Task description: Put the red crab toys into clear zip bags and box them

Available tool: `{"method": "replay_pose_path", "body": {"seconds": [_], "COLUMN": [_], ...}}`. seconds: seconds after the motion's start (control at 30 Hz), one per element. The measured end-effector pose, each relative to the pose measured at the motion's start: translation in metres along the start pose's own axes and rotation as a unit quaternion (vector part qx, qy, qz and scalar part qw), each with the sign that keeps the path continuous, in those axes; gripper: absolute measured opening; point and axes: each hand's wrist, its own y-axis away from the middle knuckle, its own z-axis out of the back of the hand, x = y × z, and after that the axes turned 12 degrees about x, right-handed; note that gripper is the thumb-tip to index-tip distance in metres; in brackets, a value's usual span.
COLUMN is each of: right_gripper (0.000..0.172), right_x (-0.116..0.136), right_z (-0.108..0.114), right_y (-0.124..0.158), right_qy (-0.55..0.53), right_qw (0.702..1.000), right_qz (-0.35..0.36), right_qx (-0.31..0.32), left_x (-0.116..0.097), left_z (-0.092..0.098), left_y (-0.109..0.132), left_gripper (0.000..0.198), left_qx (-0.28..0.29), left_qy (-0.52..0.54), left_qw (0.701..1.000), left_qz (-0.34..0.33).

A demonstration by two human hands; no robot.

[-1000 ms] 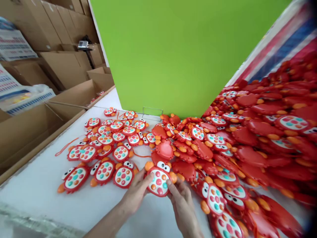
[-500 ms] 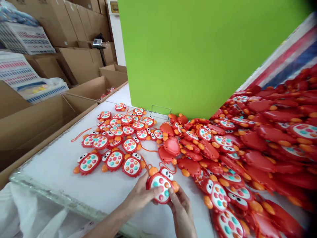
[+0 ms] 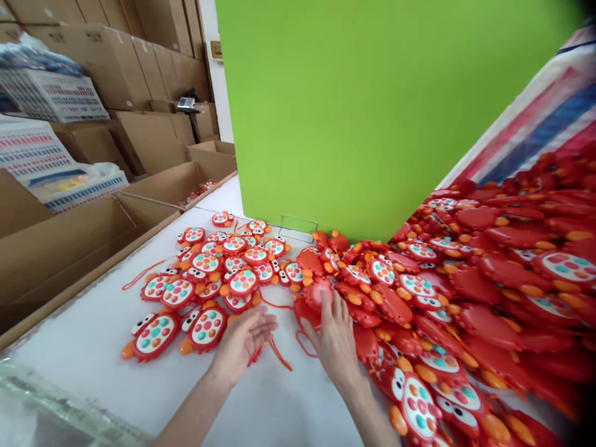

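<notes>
My left hand point(image 3: 244, 341) is open, its palm turned right and fingers stretched out. Under and beside it is a red toy, mostly hidden, with an orange cord point(image 3: 280, 355) trailing from it. Near its fingertips, a red crab-like toy point(image 3: 243, 282) with a white oval face of coloured buttons lies on top of others. My right hand point(image 3: 334, 332) reaches to the edge of the heap, thumb and fingers apart over a face-down red toy point(image 3: 318, 292). The fingertips appear to touch its smooth back; the hand partly covers it.
Button-side-up toys point(image 3: 207, 326) lie grouped on the white table point(image 3: 177, 391). A large heap of mixed toys point(image 3: 484, 298) fills the right side. Behind stands a green board point(image 3: 326, 118) with a wire stand point(image 3: 299, 227). Open cardboard boxes point(image 3: 84, 248) line the left edge.
Both hands have let go of the toy they held. A toy now lies atop the left group. My left hand has moved left; my right hand has gone forward to the heap.
</notes>
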Motion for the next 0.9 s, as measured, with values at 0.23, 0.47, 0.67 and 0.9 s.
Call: {"method": "replay_pose_path", "body": {"seconds": [0.23, 0.47, 0.67, 0.9], "right_gripper": [0.047, 0.053, 0.059, 0.033], "right_x": [0.000, -0.009, 0.012, 0.015], "right_z": [0.004, 0.039, 0.026, 0.027], "right_y": [-0.039, -0.014, 0.031, 0.044], "right_qy": [-0.020, -0.271, -0.623, -0.672], "right_qw": [0.999, 0.945, 0.748, 0.718], "right_qz": [-0.008, -0.081, -0.185, -0.178], "right_qx": [-0.027, -0.163, -0.136, 0.040], "left_x": [0.040, 0.059, 0.056, 0.031], "left_z": [-0.016, -0.036, -0.053, -0.030], "left_y": [-0.010, -0.028, -0.028, -0.005], "left_gripper": [0.041, 0.052, 0.051, 0.048], "left_qx": [0.057, 0.075, 0.105, 0.113], "left_qy": [-0.040, -0.007, 0.006, -0.145], "left_qw": [0.997, 0.996, 0.994, 0.983], "left_qz": [0.042, 0.048, -0.008, 0.023]}}
